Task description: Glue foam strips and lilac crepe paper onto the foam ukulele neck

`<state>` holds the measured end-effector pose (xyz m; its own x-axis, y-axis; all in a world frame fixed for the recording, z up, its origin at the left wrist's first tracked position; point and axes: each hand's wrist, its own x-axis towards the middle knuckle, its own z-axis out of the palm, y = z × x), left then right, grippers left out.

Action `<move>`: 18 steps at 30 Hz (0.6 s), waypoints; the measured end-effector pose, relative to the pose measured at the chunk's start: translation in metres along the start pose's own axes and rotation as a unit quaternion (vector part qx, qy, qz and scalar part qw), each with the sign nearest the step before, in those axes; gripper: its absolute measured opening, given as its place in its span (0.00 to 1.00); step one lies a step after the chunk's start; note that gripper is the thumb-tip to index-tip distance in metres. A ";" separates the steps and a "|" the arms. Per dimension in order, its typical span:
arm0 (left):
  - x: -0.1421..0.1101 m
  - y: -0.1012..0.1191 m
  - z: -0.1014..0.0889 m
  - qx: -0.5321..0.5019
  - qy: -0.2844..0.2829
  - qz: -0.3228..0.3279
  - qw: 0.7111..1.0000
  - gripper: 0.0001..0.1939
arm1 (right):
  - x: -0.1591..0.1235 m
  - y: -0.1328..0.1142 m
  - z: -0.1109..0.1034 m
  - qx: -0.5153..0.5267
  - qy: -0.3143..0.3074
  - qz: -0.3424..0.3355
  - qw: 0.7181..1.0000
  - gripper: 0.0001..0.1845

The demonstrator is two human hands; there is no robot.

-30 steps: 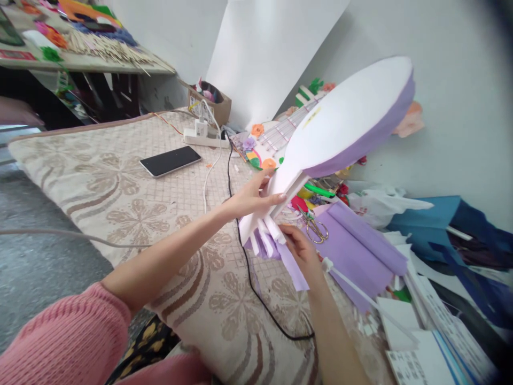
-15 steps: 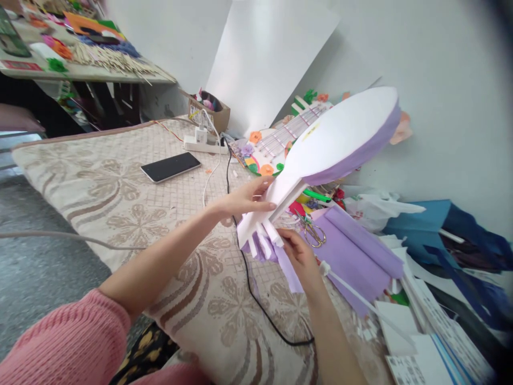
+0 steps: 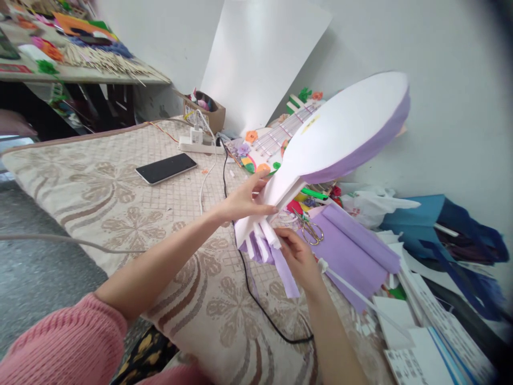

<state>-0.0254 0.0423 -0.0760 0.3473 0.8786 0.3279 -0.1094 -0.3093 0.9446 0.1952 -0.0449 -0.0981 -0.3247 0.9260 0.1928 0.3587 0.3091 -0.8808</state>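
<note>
A lute-shaped craft model of white board, with purple crepe paper along its side, is held up at a slant above the table. My left hand grips its neck, thumb on top and fingers behind. At its lower end are several white pegs with purple paper around them. Close to these pegs, my right hand has curled fingers at a loose purple paper strip that hangs down. Its fingertips are partly hidden by the pegs.
On the patterned tablecloth lie a phone and a power strip with cables. Gold-handled scissors rest on a purple paper roll. A glue gun cable, white boards and a blue bag are at the right.
The model has tilted slightly, its wide end moving up and to the right in view. Both hands keep nearly the same hold, and the view has shifted a little.
</note>
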 end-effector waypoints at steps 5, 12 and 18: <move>-0.001 0.005 0.000 0.016 0.018 0.006 1.000 0.52 | -0.003 -0.003 -0.004 0.061 -0.022 0.004 0.998 0.14; -0.002 0.008 0.000 0.034 0.051 -0.011 0.998 0.52 | 0.000 -0.003 0.000 0.040 0.008 0.000 0.999 0.15; -0.002 0.011 0.002 0.020 0.057 -0.021 0.998 0.52 | -0.002 -0.008 0.006 -0.008 0.025 -0.011 1.000 0.17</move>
<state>-0.0255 0.0365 -0.0665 0.2423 0.9260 0.2894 -0.0597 -0.2835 0.9571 0.1880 -0.0500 -0.0942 -0.2885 0.9283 0.2347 0.3667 0.3336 -0.8685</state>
